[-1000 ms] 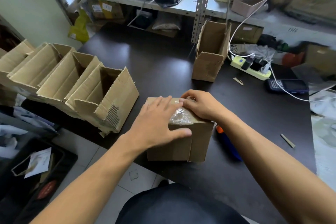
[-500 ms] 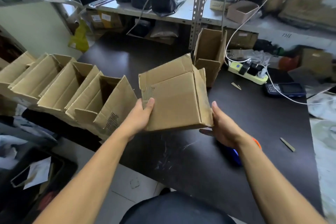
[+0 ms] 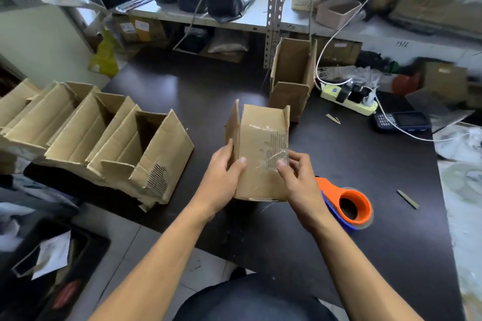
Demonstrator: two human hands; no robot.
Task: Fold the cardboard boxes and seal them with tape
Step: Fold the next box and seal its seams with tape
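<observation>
So the box [image 3: 260, 154] is up off the table [image 3: 365, 255], held between both hands over the near middle of it. The left hand [image 3: 224, 177] grips the left side, thumb on the front face and fingers wrapped behind. The right hand [image 3: 297, 177] pinches the right edge, thumb pressing on the clear tape [image 3: 271, 148] that runs across the front panel. Top flaps stick up and the box looks open on that end.

My guess at the step: smoothing down the tape end that wraps onto the side. To do it well, I'd run the thumb along the strip toward the corner so it lies flat, since it looks a bit crinkled near the thumb. The left hand should brace from behind so the panel doesn't bow in.

Room-wise it's fine. The tape gun [image 3: 347, 206] lies just beside the right wrist, easy to bump or grab. Finished boxes [image 3: 104, 138] lie in a row on the left, hanging over the table edge a little, so adding one means sliding it in gently. Another open box [image 3: 292, 81] stands further back, and a power strip [image 3: 349, 99] with cables sits back right. The near table edge is right under the forearms.
</observation>
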